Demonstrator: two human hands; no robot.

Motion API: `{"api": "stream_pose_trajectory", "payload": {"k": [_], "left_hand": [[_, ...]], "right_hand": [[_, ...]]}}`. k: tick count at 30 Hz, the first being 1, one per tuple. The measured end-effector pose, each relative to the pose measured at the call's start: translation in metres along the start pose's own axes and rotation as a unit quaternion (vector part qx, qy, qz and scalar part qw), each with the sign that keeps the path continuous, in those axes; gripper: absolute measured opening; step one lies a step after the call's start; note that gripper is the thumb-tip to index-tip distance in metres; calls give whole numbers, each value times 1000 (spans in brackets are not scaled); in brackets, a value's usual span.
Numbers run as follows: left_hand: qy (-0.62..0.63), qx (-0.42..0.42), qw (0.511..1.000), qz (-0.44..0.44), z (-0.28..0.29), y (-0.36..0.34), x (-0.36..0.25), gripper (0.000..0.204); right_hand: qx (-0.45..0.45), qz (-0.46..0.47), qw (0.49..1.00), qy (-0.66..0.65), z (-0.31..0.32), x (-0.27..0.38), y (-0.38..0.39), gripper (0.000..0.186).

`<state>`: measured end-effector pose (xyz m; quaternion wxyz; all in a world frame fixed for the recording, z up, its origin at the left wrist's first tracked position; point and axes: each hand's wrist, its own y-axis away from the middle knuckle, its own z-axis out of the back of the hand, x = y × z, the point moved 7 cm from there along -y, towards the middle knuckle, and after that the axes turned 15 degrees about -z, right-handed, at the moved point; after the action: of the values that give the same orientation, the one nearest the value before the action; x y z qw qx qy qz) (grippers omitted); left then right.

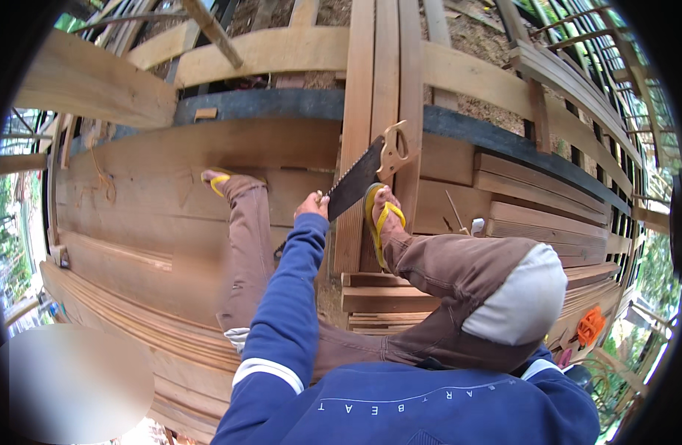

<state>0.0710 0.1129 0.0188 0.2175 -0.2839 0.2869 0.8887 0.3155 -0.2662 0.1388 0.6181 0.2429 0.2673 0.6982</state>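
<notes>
My left hand point(312, 206) is closed around the dark blade of a hand saw point(357, 176). The saw lies at a slant, its light wooden handle pointing up and to the right, over several long boards point(385, 67) laid side by side. Its toothed edge faces left. Beside the handle, my right foot in a yellow flip-flop point(376, 230) rests on those boards. My other foot, also in a yellow flip-flop point(218, 182), stands on wide planks to the left. Of my right arm only part of a blue sleeve with a white band shows; the right hand is out of view.
Stacked timber point(545, 189) lies on the right, and more long boards point(133, 304) run along the lower left. A pale crossbeam point(274, 55) and a dark beam point(267, 106) span the far side. An orange object point(590, 326) sits at the right edge.
</notes>
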Motion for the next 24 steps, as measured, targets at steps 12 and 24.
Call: {"api": "stream_pose_trajectory", "payload": {"k": [12,24], "left_hand": [[160,-269,916,-251,84,37,-84,26],[160,-98,899,-396,171,232,-304,18]], "right_hand": [[-232,144,879,-390,160,-44,86,40],[-205,446,534,-688,280,-18,216,17]]}}
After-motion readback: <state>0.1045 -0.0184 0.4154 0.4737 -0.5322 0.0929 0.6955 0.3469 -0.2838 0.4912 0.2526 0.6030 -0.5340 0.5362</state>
